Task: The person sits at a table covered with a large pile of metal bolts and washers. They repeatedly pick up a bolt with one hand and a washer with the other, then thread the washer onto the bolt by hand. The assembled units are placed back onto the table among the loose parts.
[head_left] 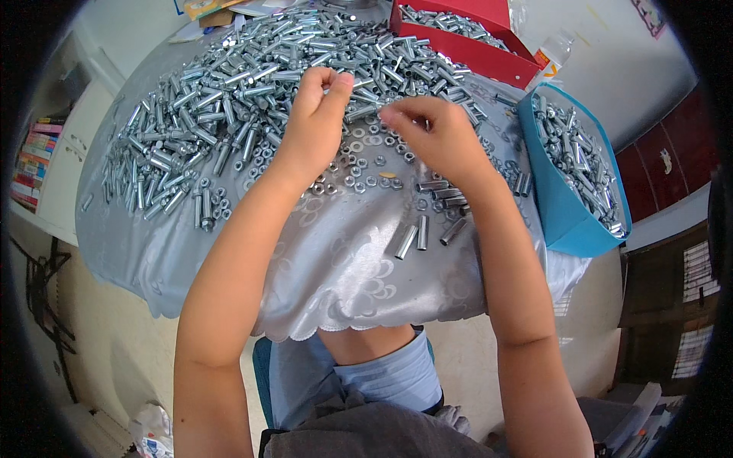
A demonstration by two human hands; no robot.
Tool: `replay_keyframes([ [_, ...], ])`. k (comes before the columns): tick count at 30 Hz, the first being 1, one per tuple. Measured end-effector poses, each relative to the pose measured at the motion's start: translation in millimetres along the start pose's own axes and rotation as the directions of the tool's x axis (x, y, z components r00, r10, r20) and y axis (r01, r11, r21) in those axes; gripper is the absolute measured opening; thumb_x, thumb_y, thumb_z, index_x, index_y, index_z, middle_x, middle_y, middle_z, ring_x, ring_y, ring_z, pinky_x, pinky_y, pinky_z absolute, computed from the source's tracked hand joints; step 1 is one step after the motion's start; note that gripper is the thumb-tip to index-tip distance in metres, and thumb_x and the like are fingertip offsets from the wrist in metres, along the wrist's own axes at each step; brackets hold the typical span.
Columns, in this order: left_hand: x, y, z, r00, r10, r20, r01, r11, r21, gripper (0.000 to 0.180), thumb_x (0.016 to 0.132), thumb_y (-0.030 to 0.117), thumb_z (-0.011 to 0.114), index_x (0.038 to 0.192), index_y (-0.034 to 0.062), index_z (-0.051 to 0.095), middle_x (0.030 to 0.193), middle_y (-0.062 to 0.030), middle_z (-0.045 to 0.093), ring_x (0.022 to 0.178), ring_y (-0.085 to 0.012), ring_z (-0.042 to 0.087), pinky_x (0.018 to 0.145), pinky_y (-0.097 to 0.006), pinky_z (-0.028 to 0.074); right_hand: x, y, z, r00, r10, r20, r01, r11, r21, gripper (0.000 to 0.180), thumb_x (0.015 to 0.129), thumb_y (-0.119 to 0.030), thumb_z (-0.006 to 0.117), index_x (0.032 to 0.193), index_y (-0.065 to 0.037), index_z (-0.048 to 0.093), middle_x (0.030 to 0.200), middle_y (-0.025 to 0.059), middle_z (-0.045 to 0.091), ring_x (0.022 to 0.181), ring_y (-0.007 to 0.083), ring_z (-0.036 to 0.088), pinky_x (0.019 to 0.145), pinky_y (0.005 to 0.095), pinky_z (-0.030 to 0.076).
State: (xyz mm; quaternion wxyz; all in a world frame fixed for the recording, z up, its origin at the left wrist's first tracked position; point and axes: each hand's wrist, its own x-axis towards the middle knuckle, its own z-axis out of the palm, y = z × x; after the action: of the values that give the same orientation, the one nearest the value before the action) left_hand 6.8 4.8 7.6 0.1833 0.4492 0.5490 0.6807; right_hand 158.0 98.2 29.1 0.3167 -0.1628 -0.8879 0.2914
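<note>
A large heap of silvery expansion bolts [198,99] covers the far and left parts of the round table. My left hand [317,126] is raised over the heap's near edge, fingers curled in and thumb pointing up; whatever it may hold is hidden. To its right, my right hand [439,137] is bent in a pinch, with the fingertips facing my left hand. Nothing shows clearly in that pinch. Between and below the hands lie loose hex nuts [372,181] and flat washers [356,146]. Several metal sleeves [423,232] rest near my right forearm.
A blue fabric bin [569,221] full of bolts stands at the table's right edge. Behind it are an open red box [466,49] holding more bolts and a clear plastic bottle [556,52]. A shiny grey tablecloth [359,263] hangs over the near edge, above my lap.
</note>
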Motion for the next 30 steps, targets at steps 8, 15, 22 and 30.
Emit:
replay_keyframes([
  [8,-0.1,-2.7,0.7,0.984,-0.151,-0.097,0.135,0.979,-0.153,0.017,0.087,0.021,0.054,0.091,0.0059,0.047,0.063,0.0057,0.037,0.051,-0.0020,0.030,0.046,-0.019,0.026,-8.0,7.2,10.1,0.983,-0.137,0.124,0.171,0.927,-0.332,0.019,0.073,-0.017,0.064,0.091,-0.010,0.069,0.082,0.0109,0.058,0.081,0.0281,0.056,0.075,0.0363,0.046],
  [15,-2.7,-2.5,5.6,0.975,-0.205,-0.085,0.187,0.965,-0.184,0.016,0.085,0.020,0.055,0.089,0.0064,0.049,0.061,0.0059,0.036,0.050,-0.0022,0.029,0.045,-0.020,0.025,-7.5,11.7,11.6,0.975,-0.157,0.156,0.201,0.924,-0.326,0.015,0.074,-0.015,0.064,0.088,-0.011,0.069,0.082,0.0092,0.056,0.082,0.0273,0.055,0.075,0.0358,0.045],
  [22,-3.6,6.7,6.6,0.956,-0.282,-0.086,0.256,0.938,-0.236,0.015,0.084,0.019,0.056,0.089,0.0063,0.049,0.059,0.0063,0.035,0.049,-0.0026,0.029,0.045,-0.020,0.025,-9.2,12.0,13.6,0.978,-0.192,0.088,0.210,0.927,-0.311,0.014,0.073,-0.014,0.064,0.083,-0.004,0.064,0.083,0.0103,0.058,0.083,0.0292,0.055,0.077,0.0359,0.044],
  [30,-8.0,18.8,7.5,0.936,-0.351,0.035,0.351,0.914,-0.205,0.016,0.085,0.016,0.047,0.088,0.0024,0.054,0.057,0.0066,0.034,0.049,-0.0034,0.030,0.047,-0.020,0.027,3.5,-3.0,2.3,0.992,0.115,0.050,-0.125,0.858,0.499,0.014,0.078,-0.009,0.065,0.087,0.001,0.060,0.076,0.0019,0.061,0.070,0.0062,0.056,0.062,0.0194,0.045],
])
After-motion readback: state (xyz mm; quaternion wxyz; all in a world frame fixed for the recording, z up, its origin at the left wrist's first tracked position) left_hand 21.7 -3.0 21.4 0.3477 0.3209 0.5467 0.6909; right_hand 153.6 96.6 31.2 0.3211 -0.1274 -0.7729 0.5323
